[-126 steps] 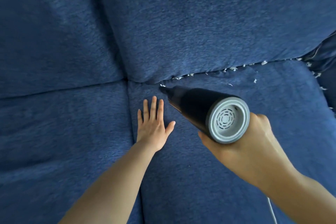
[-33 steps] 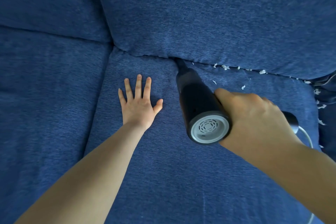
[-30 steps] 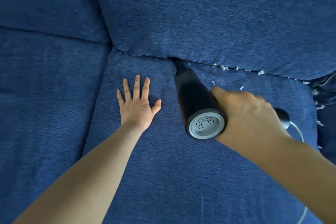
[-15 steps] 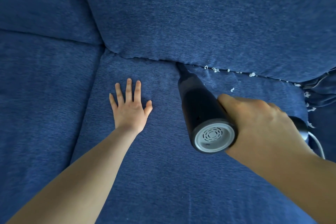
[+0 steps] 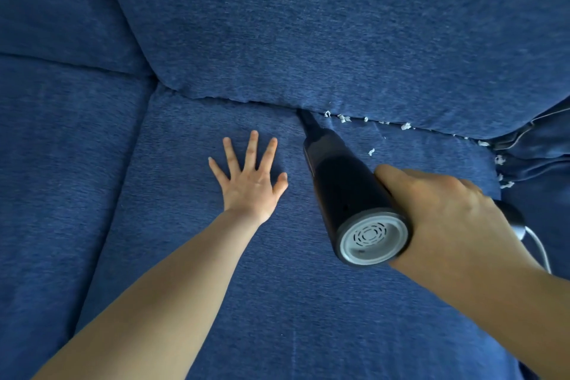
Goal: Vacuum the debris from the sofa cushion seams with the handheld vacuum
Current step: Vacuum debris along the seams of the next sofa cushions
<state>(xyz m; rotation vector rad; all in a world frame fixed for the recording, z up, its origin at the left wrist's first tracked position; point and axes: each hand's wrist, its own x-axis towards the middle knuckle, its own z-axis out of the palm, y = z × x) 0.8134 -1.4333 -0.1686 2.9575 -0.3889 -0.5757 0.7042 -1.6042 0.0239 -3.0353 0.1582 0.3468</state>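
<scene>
My right hand grips the black handheld vacuum, whose grey vented rear cap faces me. Its narrow nozzle tip is pushed into the seam between the blue seat cushion and the back cushion. White debris bits lie along the seam to the right of the nozzle, and one loose bit sits on the seat. My left hand lies flat with spread fingers on the seat cushion, left of the vacuum.
A second seat cushion lies to the left, across a vertical seam. More white bits sit by the armrest folds at the right edge. A white cord trails from the vacuum's handle behind my right hand.
The nozzle has slid rightward along the back seam, and the stretch of seam behind it shows no white bits. My left hand has stayed flat on the seat cushion.
</scene>
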